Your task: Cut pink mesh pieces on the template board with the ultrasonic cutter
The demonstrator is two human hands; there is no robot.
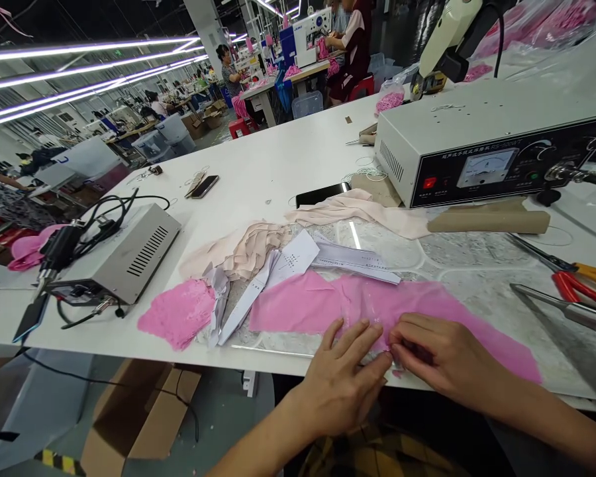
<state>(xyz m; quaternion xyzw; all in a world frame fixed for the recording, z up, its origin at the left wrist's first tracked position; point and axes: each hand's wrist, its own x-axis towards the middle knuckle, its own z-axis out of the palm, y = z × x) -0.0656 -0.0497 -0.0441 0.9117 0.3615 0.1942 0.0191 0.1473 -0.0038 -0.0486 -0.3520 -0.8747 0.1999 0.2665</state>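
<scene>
A strip of pink fabric (427, 305) lies spread on a clear sheet over the patterned mat (477, 252) in front of me. My left hand (345, 371) rests on its near edge, fingers extended and fairly flat. Close beside it, my right hand (434, 351) has thumb and fingertips pinched together at the same edge. What sits in that pinch is too small to make out. Left of the strip is a pile of pink pieces (179, 311). Printed paper patterns (295, 258) lie behind the strip, next to folded pale beige fabric (248, 248).
A grey box with a meter (477, 146) stands at the back right, and a smaller grey box (124, 255) with cables at the left. Pliers (576, 278) and pointed tweezers (561, 301) lie at right. A phone (322, 193) lies behind. Co-workers sit at sewing machines beyond.
</scene>
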